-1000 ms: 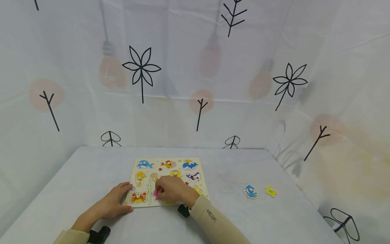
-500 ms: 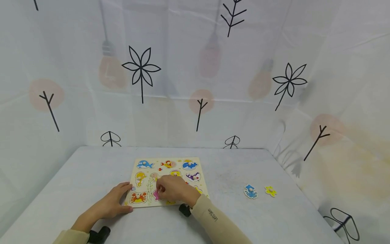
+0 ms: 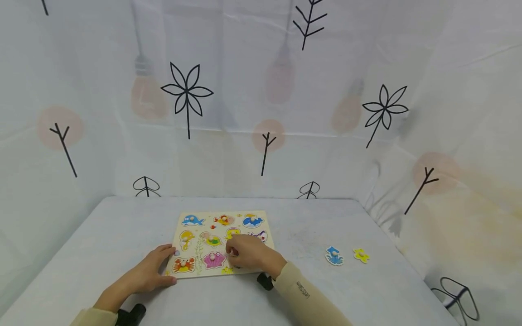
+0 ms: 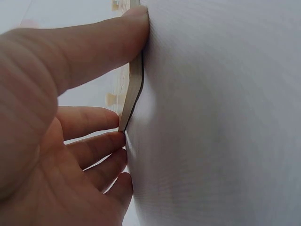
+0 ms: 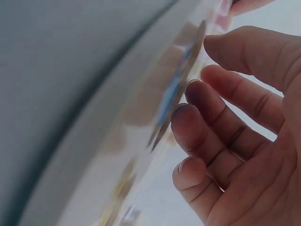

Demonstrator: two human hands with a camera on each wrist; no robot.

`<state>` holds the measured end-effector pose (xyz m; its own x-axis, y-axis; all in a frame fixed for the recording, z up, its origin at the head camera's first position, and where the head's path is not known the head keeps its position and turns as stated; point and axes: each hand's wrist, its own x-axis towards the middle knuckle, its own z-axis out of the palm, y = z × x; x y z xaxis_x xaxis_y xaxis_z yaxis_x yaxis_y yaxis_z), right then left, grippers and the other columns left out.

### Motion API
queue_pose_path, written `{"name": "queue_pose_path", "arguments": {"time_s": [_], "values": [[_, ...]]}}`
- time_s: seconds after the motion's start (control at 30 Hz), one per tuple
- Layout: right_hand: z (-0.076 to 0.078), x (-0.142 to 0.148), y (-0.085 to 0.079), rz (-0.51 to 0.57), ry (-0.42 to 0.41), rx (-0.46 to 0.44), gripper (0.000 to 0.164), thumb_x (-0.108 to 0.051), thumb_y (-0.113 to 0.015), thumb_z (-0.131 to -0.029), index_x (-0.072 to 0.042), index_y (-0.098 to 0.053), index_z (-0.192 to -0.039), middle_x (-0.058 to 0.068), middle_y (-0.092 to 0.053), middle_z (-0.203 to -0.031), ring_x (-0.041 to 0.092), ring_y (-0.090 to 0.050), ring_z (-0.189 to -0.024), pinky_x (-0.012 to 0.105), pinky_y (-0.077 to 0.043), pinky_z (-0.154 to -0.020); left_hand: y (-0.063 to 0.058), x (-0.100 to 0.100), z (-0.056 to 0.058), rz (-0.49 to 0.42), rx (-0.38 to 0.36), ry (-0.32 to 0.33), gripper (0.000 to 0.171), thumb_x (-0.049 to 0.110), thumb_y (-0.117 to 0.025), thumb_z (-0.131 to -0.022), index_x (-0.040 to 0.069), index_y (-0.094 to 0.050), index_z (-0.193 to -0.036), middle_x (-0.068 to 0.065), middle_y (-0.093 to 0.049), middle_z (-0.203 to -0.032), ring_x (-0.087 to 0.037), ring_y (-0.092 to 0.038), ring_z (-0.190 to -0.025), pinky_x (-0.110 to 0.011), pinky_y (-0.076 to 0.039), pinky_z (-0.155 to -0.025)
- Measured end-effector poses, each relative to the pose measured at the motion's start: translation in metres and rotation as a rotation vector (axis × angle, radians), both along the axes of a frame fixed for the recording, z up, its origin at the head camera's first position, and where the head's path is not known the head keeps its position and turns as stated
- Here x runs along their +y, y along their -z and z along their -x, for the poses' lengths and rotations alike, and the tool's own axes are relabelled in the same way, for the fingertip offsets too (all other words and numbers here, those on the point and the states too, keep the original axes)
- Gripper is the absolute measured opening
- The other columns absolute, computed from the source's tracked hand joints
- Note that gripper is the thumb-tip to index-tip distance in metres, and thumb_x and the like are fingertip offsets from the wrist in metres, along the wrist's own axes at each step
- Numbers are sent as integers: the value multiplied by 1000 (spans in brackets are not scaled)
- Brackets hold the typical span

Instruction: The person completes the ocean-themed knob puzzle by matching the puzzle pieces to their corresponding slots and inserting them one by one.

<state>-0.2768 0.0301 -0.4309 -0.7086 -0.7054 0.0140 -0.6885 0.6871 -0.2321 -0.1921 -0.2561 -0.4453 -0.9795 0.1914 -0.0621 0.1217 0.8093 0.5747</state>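
A cream wooden puzzle board [image 3: 200,270] with sea-animal pieces lies on the table, seen in the head view. My left hand [image 3: 152,270] holds its near left corner, thumb at the front edge and fingertips along the left edge; the left wrist view shows the board's thin edge [image 4: 135,77] between them. My right hand [image 3: 250,253] is over the board's lower right part, fingers bent. In the right wrist view its fingertips pinch at a thin puzzle piece [image 5: 181,89], with blue showing beneath; its knob is hidden. Just left of that hand sits a pink shell piece [image 3: 214,260].
To the right of the board, a blue octopus piece [image 3: 334,256] and a yellow star-shaped piece [image 3: 360,255] lie loose on the white table [image 3: 302,226]. A printed cloth backdrop [image 3: 228,158] stands behind the table. Dark wrist-camera mounts [image 3: 131,314] sit under both wrists.
My right hand has shifted right from the pink shell piece, uncovering it and the turtle piece. The left hand keeps its hold on the corner. The head view has shifted slightly.
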Motion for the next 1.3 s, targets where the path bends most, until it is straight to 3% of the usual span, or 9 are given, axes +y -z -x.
{"name": "queue_pose_path", "arguments": {"time_s": [0.6,1.1,1.3], "values": [[4,72,2,5,184,-41,15,-27,-70,-84,-21,-69,-99,-13,-54,-81,9,-50,-75,26,-46,-69,4,4,-1,-35,1,13,89,36,-83,-70,-5,-43,-138,-28,-33,-144,-51,-27,-133,-64,-26,-106],[9,137,-5,13,255,64,14,-23,-71,-84,-17,-66,-95,-9,-52,-78,11,-47,-71,29,-44,-63,1,2,-1,-14,-6,-11,89,36,-84,-69,-5,-44,-138,-28,-33,-144,-50,-27,-133,-64,-26,-106],[10,161,-7,48,316,59,12,-18,-71,-82,-16,-66,-93,-8,-52,-78,12,-47,-71,31,-43,-63,2,0,0,-7,-7,-12,90,37,-84,-69,-5,-44,-138,-28,-33,-145,-50,-27,-133,-64,-26,-106]]}}
